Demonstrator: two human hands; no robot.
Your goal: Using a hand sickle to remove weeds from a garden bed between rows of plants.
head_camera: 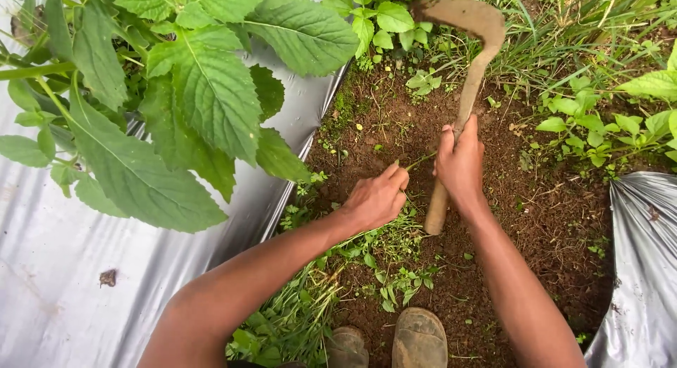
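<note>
The right hand [460, 163] is gripping a curved sickle [462, 72] by its wooden handle. The left hand [377, 197] is pinching a thin weed stem [422, 159]. Bare soil [536, 206] is lying open between silver plastic sheets [56, 269].

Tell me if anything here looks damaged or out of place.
Little stands out. The sickle in the right hand has a blade coated in mud or rust. A dead leaf lies on the silver mulch sheet. The left hand pinches a weed stem, which looks ordinary.
</note>
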